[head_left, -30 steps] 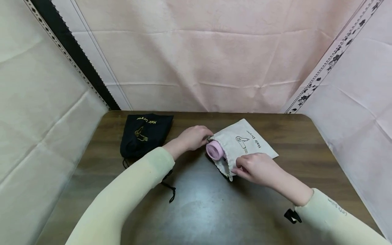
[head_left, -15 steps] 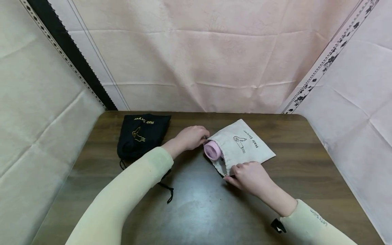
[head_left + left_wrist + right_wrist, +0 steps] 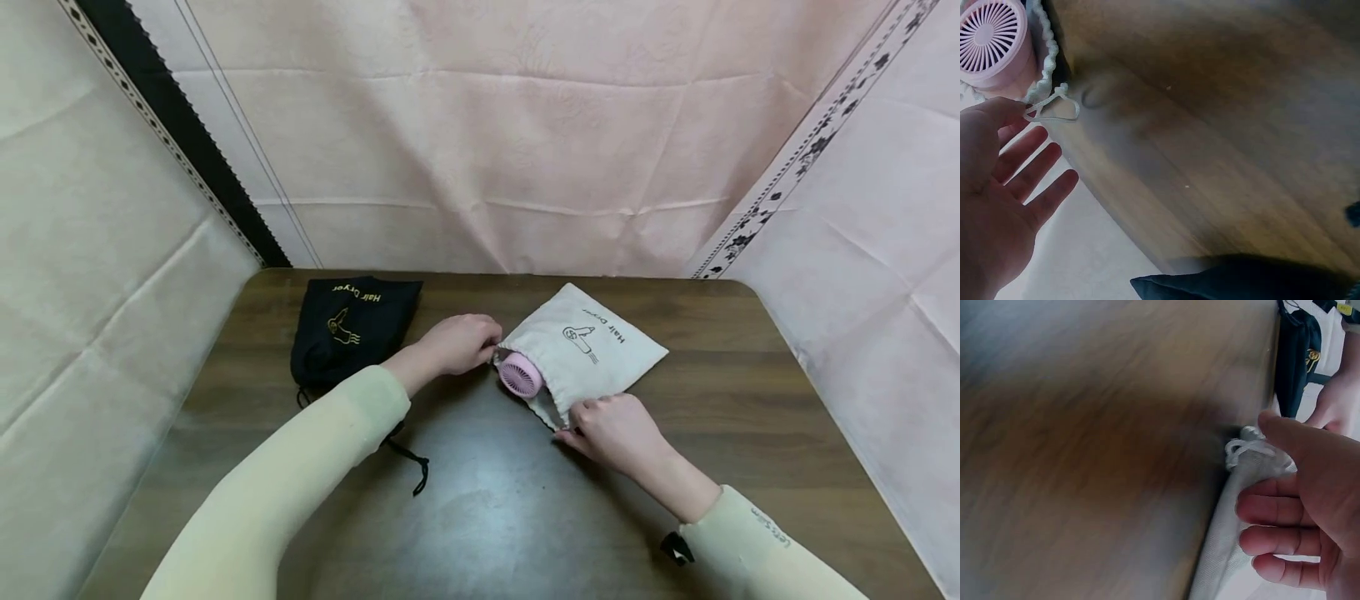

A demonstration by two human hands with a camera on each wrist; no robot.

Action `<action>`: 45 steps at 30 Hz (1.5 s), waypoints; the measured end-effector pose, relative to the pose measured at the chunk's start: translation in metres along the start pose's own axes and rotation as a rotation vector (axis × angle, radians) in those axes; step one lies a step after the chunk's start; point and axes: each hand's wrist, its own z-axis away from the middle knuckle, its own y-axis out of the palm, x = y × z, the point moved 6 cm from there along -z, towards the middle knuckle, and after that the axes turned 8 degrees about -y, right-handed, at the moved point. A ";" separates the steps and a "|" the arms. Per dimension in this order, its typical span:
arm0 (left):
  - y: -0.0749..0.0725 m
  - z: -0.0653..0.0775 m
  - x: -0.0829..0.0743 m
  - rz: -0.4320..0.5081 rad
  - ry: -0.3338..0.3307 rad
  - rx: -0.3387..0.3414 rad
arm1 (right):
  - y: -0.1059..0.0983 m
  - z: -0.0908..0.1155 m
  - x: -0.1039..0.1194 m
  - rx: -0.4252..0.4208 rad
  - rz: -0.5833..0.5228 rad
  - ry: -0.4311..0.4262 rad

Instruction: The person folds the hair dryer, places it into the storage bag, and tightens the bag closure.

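A cream drawstring bag (image 3: 600,354) printed "Hair Dryer" lies on the table, its mouth facing left and partly spread. From the mouth pokes the round vented end of a pink hair dryer (image 3: 520,375); the rest of it is hidden inside. My left hand (image 3: 463,343) pinches the far corner of the mouth between thumb and index finger, where a white cord loop (image 3: 1060,109) sticks out. At the near corner my right hand (image 3: 618,429) grips the bag's hem, with a knotted white cord (image 3: 1247,450) beside the thumb.
A black drawstring bag (image 3: 352,329) with gold "Hair Dryer" lettering lies at the back left of the brown wooden table (image 3: 480,533). Its black cord (image 3: 412,462) trails under the left forearm. A pale cloth wall (image 3: 480,167) stands behind the table.
The right hand has shifted left and taken hold of the near corner of the bag's mouth. The left hand and the cream bag have moved slightly left, and the bag has turned a little.
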 end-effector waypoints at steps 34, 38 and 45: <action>-0.021 0.024 0.015 0.188 -0.037 -0.047 | -0.047 0.010 -0.068 -0.077 -0.347 -0.015; -0.029 0.031 0.021 0.219 -0.042 -0.064 | -0.057 0.009 -0.077 -0.089 -0.326 -0.009; -0.052 0.048 0.028 0.208 0.004 -0.152 | -0.075 0.012 -0.094 -0.105 -0.303 0.006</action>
